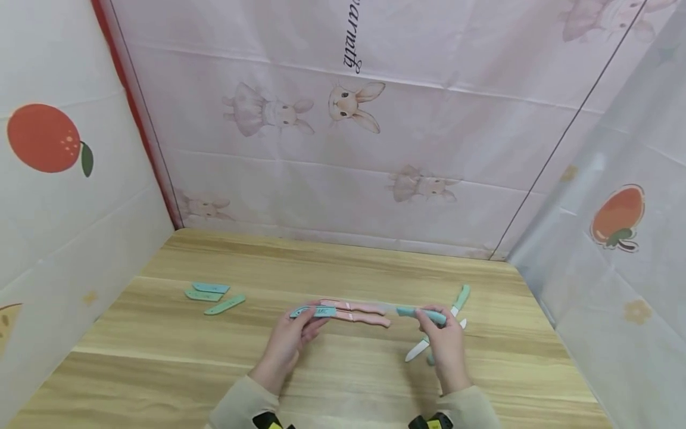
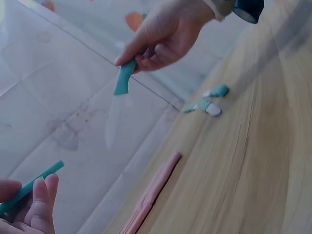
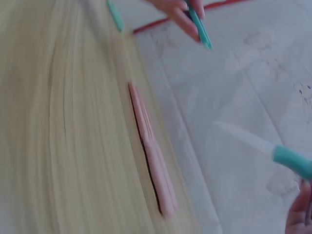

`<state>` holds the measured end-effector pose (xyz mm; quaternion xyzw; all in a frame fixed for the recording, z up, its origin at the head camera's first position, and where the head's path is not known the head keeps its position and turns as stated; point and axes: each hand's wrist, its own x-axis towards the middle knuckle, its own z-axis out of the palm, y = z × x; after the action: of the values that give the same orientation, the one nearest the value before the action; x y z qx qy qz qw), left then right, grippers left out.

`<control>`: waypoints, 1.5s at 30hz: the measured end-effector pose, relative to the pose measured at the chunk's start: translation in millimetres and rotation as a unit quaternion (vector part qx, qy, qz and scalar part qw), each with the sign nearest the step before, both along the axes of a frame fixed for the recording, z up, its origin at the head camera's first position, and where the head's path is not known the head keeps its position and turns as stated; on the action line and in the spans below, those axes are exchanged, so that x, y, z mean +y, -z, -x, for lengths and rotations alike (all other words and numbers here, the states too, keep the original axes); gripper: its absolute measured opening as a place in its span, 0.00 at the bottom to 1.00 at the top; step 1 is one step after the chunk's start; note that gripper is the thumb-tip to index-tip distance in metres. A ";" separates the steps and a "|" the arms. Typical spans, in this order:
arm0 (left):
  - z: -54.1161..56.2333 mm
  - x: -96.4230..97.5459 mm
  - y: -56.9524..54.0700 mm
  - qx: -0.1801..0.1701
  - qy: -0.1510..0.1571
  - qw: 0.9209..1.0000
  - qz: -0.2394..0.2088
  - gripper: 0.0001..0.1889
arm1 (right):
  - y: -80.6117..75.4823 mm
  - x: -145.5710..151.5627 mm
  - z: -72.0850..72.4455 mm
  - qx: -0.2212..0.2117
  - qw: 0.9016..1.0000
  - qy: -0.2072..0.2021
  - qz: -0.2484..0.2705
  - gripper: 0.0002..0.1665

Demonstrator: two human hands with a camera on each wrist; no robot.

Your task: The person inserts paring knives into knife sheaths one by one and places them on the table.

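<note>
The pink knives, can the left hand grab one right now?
Probably not: the left hand is already holding a blue-green sheath. The pink knives lie close by, so it likely could with its fingers free.

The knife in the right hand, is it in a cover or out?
Out: its blade is bare, apart from the cover in the left hand.

Six knives show, counting one raised knife (image 1: pixel 407 311), two pink sheathed knives (image 1: pixel 370 320) and three bare-bladed knives (image 1: pixel 463 295), along with four separate sheaths, namely one raised sheath (image 1: pixel 324 311) and three lying sheaths (image 1: pixel 203 295), plus two grips, the left grip (image 1: pixel 292 336) and the right grip (image 1: pixel 449 345), and one tabletop (image 1: pixel 354 369).
</note>
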<state>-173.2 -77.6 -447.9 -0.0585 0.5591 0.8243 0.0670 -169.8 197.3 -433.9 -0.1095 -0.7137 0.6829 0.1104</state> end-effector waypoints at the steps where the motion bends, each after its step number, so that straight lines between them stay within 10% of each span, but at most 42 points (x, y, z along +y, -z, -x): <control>1: -1.5 2.1 0.2 0.004 0.000 1.000 0.000 0.20 | -0.5 -3.4 -0.3 0.009 1.000 0.008 0.027 0.16; 11: -10.4 17.1 5.4 0.008 0.025 0.999 -0.045 0.21 | 0.5 -32.7 -5.1 0.083 0.970 0.044 0.225 0.10; 45: -17.1 31.9 1.0 0.002 -0.019 1.000 -0.025 0.16 | 13.8 -57.5 -6.1 0.053 0.971 0.007 0.234 0.10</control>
<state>-156.1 -45.7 -449.0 -0.0661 0.5376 0.8390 0.0518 -163.7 139.8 -447.7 -0.1011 -0.5263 0.8350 0.1247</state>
